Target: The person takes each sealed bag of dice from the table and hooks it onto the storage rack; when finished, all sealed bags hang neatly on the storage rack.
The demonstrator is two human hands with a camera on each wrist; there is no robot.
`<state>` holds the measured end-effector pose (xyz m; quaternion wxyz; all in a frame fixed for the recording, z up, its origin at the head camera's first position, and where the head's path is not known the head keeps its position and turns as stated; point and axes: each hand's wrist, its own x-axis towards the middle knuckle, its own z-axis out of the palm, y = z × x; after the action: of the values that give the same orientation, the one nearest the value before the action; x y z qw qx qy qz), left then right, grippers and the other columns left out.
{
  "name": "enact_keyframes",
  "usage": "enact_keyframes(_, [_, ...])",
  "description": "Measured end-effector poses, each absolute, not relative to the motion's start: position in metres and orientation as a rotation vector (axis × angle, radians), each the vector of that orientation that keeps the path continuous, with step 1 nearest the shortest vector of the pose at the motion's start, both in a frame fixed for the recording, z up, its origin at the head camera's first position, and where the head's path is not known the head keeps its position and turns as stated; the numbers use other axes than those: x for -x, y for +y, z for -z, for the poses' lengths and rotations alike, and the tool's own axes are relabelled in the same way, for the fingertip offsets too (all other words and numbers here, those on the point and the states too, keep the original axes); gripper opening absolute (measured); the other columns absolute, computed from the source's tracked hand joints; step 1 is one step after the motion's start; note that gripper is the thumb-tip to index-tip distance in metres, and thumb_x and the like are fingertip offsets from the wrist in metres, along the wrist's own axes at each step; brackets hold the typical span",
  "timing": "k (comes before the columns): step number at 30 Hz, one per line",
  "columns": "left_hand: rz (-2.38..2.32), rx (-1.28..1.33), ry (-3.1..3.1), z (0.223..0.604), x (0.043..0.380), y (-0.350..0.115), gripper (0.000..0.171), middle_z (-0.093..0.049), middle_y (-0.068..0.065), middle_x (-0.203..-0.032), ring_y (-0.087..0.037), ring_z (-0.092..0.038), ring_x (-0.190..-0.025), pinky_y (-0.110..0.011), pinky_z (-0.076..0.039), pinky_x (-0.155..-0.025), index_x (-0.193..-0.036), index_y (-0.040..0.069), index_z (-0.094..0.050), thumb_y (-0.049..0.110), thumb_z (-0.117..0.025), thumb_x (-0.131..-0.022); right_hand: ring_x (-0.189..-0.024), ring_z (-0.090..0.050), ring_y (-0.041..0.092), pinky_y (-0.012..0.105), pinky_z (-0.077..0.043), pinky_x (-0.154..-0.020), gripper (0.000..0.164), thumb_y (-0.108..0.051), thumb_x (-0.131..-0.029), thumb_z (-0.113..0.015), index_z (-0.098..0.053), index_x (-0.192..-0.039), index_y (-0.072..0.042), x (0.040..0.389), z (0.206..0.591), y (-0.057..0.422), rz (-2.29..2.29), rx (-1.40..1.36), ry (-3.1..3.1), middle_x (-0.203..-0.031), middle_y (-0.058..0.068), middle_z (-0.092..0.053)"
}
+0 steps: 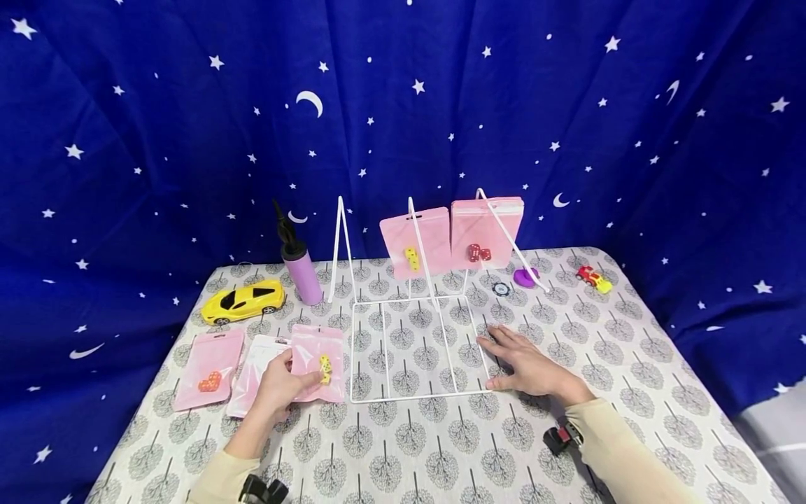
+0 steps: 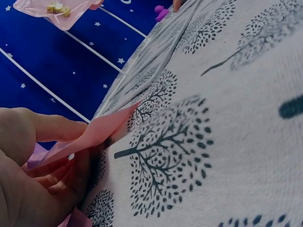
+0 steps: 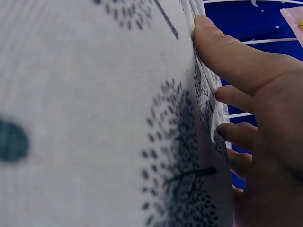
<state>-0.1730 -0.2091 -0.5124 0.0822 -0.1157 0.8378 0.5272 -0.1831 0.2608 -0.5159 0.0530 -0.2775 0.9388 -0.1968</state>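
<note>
My left hand pinches a pink zip bag with yellow dice inside, thumb on its front. The left wrist view shows the pink bag edge-on between thumb and fingers. A white wire display rack stands in the middle of the table. Two places of it carry hanging bags: a pink bag with yellow dice and a stack of pink bags with red dice. Spread along the rack's right side, my right hand rests on the cloth with its thumb at the front corner.
Left lie a pink bag with orange dice and another pale pink bag. Behind them are a yellow toy car and a purple hand pump. A purple toy, a round chip and a red-yellow toy car lie right.
</note>
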Motion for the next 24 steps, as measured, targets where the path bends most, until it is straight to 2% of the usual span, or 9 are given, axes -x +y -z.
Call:
enact_keyframes(7, [-1.719, 0.314, 2.447, 0.51, 0.171, -0.206, 0.066, -0.068, -0.017, -0.114, -0.02, -0.066, -0.09, -0.027, -0.057, -0.077, -0.131, 0.005, -0.053, 0.007, -0.082, -0.073, -0.144, -0.017, 0.049, 0.066, -0.013, -0.116, 0.09, -0.051, -0.08, -0.072, -0.035, -0.151, -0.009, 0.184, 0.517, 0.261, 0.599, 0.849, 2.86, -0.157, 0.028, -0.021])
enact_keyframes(12, [-1.678, 0.269, 2.529, 0.503, 0.166, -0.202, 0.068, -0.066, -0.018, -0.117, -0.024, -0.064, -0.098, -0.033, -0.056, -0.085, -0.134, 0.007, -0.052, 0.007, -0.082, -0.073, -0.144, -0.017, 0.05, 0.066, -0.013, -0.115, 0.09, -0.051, -0.08, -0.072, -0.035, -0.151, -0.009, 0.184, 0.518, 0.262, 0.591, 0.847, 2.861, -0.157, 0.028, -0.021])
enact_keyframes(18, [-1.702, 0.109, 2.58, 0.494, 0.156, -0.197, 0.054, -0.066, -0.012, -0.119, -0.026, -0.062, -0.108, -0.04, -0.053, -0.097, -0.125, 0.008, -0.059, 0.005, -0.079, -0.075, -0.144, -0.017, 0.049, 0.066, -0.014, -0.115, 0.09, -0.051, -0.08, -0.073, -0.036, -0.15, -0.008, 0.184, 0.518, 0.262, 0.584, 0.861, 2.866, -0.156, 0.029, -0.022])
enact_keyframes(24, [-1.618, -0.006, 2.659, 0.482, 0.138, -0.183, 0.041, -0.071, -0.005, -0.104, -0.018, -0.064, -0.096, -0.037, -0.053, -0.089, -0.111, 0.009, -0.066, 0.015, -0.083, -0.074, -0.144, -0.018, 0.049, 0.066, -0.014, -0.115, 0.09, -0.053, -0.08, -0.072, -0.037, -0.15, -0.008, 0.185, 0.52, 0.262, 0.59, 0.869, 2.868, -0.156, 0.028, -0.023])
